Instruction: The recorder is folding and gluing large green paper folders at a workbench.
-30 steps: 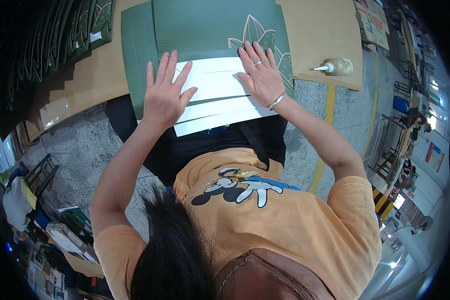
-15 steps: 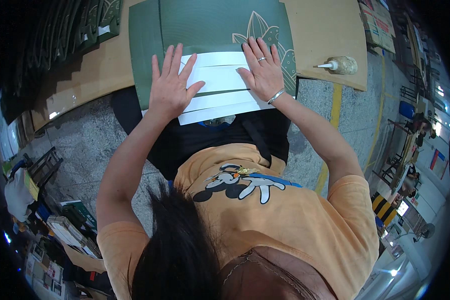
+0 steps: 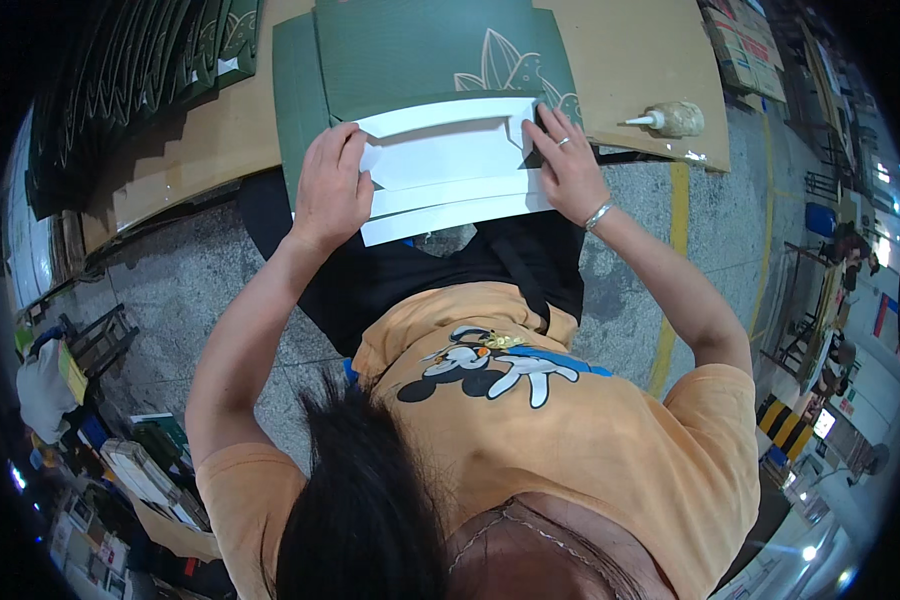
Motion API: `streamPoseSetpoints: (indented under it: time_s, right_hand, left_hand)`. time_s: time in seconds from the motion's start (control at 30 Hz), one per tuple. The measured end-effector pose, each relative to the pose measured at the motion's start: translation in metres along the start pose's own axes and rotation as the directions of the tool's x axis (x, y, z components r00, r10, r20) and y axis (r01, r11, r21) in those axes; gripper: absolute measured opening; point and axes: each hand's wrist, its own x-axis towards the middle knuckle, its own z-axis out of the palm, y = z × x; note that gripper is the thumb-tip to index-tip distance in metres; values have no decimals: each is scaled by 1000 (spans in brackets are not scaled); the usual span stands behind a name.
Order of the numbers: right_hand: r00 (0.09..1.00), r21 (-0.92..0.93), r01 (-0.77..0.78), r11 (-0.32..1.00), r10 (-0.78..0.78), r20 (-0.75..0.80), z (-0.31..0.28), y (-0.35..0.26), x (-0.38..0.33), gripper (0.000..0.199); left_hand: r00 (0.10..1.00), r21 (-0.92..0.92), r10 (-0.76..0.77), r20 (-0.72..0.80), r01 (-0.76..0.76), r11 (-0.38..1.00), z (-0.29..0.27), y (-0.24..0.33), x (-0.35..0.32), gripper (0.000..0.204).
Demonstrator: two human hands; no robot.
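A large green paper bag (image 3: 410, 55) with pale leaf line art lies flat on the table, its near end over the table's front edge. That end shows white inner flaps (image 3: 445, 158), with the top flap lifted into a shallow opening. At the left end of the flaps my left hand (image 3: 332, 188) grips the bag's edge, fingers together and bent. My right hand (image 3: 572, 175), with a ring and a bracelet, holds the right end, its fingertips bent over the side fold. Both thumbs are by the white paper; the undersides are hidden.
A squeeze bottle (image 3: 674, 119) with a white nozzle lies on the brown table (image 3: 630, 60) at the right. Several green bags (image 3: 130, 90) are stacked at the far left. A bundle of flat cartons (image 3: 742, 50) stands beyond the table's right end.
Both hands have gone from lying flat with fingers spread to gripping the bag's two ends. The right hand moved outward and nearer. The upper white flap has lifted, opening a gap.
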Motion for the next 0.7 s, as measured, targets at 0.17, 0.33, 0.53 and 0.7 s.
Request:
streamPoseSetpoints:
  time_s: [0.17, 0.33, 0.53, 0.7]
  right_hand:
    - [975, -195, 42, 980, 2, 224, -7, -13, -23, 71]
    - [994, -131, 28, 991, -14, 105, -4, -21, -38, 67]
    - [998, -79, 63, 995, -60, 37, -5, -16, -25, 64]
    - [998, -76, 60, 995, -59, 13, -4, -16, -19, 59]
  left_hand:
    - [990, 86, 69, 121, -80, 993, -14, 28, -23, 53]
    - [996, 121, 32, 85, -43, 992, 0, 30, -41, 54]
    - [993, 79, 119, 2, -119, 990, -11, 16, -33, 43]
    - [992, 106, 129, 11, -130, 986, -15, 8, -18, 31]
